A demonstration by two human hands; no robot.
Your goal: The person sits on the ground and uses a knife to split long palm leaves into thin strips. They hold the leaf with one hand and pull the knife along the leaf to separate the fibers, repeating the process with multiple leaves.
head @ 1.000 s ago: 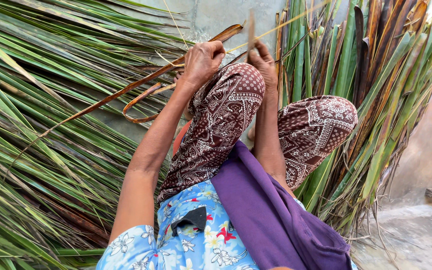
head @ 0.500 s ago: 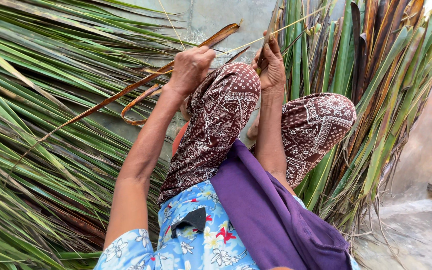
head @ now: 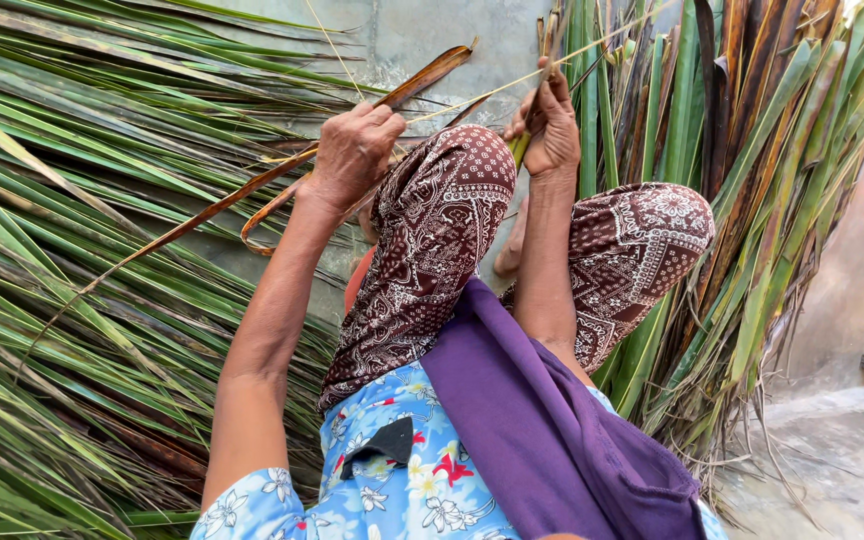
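Observation:
My left hand (head: 352, 150) is closed around a long, dried brown palm leaflet (head: 202, 215) that runs from the upper middle down to the left. Beside it, my right hand (head: 550, 125) pinches a thin pale yellow leaf rib (head: 482, 92), which stretches between the two hands and on toward the upper right. Both hands are above my raised knees, which are covered in brown patterned cloth (head: 442, 230). I cannot tell whether the right hand also holds a blade.
Green and drying palm fronds (head: 62, 300) are heaped across the left. More long leaves (head: 752, 200) stand bunched on the right. A grey concrete wall (head: 432, 35) is behind and a concrete floor (head: 832, 460) at lower right. A purple cloth (head: 542, 430) drapes over my lap.
My left hand has moved left and down with the brown leaflet. My right hand has shifted slightly right, so the hands are farther apart and the thin rib is drawn out between them.

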